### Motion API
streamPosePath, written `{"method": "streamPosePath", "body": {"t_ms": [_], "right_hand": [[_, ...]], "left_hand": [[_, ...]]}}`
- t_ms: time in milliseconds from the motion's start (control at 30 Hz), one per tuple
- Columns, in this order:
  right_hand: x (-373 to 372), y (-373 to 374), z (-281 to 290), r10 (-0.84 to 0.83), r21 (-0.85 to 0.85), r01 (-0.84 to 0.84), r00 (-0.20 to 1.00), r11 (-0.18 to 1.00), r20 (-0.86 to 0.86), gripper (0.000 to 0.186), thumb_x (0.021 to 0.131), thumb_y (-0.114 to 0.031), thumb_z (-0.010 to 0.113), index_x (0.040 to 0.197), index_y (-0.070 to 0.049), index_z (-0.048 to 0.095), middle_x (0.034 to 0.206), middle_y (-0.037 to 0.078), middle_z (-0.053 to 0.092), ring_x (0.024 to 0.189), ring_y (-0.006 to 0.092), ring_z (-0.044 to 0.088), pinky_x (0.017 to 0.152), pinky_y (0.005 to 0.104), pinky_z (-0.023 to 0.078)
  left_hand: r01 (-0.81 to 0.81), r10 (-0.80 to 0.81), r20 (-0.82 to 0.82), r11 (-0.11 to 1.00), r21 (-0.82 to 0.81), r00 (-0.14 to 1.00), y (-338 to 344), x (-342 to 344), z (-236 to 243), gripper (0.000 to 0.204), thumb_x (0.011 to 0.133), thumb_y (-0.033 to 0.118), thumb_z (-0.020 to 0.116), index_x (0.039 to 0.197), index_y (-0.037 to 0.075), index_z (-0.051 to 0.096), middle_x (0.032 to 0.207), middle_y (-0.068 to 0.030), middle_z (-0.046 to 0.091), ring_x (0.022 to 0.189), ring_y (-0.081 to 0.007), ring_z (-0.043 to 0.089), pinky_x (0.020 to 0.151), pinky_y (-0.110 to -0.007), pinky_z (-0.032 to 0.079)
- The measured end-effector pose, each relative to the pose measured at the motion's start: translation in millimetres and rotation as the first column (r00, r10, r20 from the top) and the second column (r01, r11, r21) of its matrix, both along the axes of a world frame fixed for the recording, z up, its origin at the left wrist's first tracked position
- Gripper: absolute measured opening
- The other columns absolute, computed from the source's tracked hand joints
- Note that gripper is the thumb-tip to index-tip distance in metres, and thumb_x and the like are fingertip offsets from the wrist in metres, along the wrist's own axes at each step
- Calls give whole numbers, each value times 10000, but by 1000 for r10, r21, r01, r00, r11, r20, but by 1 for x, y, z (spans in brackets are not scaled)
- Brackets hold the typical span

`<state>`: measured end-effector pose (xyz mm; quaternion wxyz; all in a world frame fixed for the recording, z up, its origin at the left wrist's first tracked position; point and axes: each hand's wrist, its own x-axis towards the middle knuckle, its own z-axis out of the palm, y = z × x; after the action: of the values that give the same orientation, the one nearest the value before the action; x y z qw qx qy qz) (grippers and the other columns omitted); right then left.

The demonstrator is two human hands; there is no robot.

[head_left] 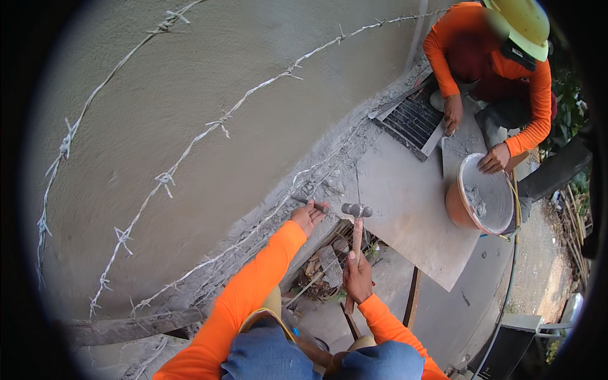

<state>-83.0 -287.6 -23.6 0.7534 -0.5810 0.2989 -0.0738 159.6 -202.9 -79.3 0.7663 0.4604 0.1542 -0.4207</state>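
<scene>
My left hand (306, 217) grips a short dark metal bar (318, 205), likely a chisel, beside the rough concrete ledge (332, 185) at the foot of the wall. My right hand (356, 277) is closed round the wooden handle of a hammer (356, 209); its steel head hangs just right of the bar, apart from it. A strand of barbed wire (221, 122) crosses the plastered wall (158, 95), and another runs low along the ledge near my left hand. Below my hands, a gap beside the grey sheet (411, 209) shows rubble (329, 266) and ground.
A co-worker (532, 95) in orange sleeves and a yellow helmet crouches at upper right, one hand on a mortar bucket (475, 195), the other near a dark grate (415, 117). Wooden planks (411, 297) lie under the sheet's edge; a hose (506, 297) runs down the right.
</scene>
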Motion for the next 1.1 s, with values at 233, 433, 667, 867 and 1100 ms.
{"method": "streamPosePath", "body": {"t_ms": [233,433,667,867,1100], "right_hand": [[51,9,0,-108,-122,120,989,985,102,406,1090,-481,450,895,-126,422,561,-25,390,406,88,386,360,270,337],[73,-10,5,-28,-49,29,999,998,17,440,1089,-478,444,885,-88,461,574,-11,427,415,107,412,378,306,357],[65,-18,16,125,-355,-201,966,913,-225,489,1049,-485,507,971,-12,598,700,66,572,634,158,532,620,346,457],[47,-17,6,44,-185,-58,996,981,-76,458,1073,-457,488,951,-25,579,693,31,525,639,122,485,599,331,420],[72,9,-19,-85,-190,104,991,976,103,428,1084,-479,467,877,-105,442,580,-20,431,412,91,405,375,268,353]], "left_hand": [[-298,295,-48,947,-123,954,-29,9,0,319,1117,244,428,1271,-20,520,1322,-186,627,1240,-264,617,1114,-387,489],[-442,432,-102,887,-133,896,-38,24,6,484,1104,259,467,1373,-134,381,1373,-293,536,1182,-345,651,1056,-392,556],[-368,368,-52,930,6,928,-32,8,12,536,1104,258,465,1429,-138,310,1362,-286,516,1221,-342,630,1069,-401,552],[-270,269,-76,963,-9,960,-29,-14,15,588,1112,268,426,1458,-174,250,1382,-272,490,1180,-332,657,1053,-428,556],[-279,278,-45,959,-38,960,-27,5,7,631,1118,314,408,1510,-136,204,1498,-273,414,1213,-332,643,1104,-442,504]]}}
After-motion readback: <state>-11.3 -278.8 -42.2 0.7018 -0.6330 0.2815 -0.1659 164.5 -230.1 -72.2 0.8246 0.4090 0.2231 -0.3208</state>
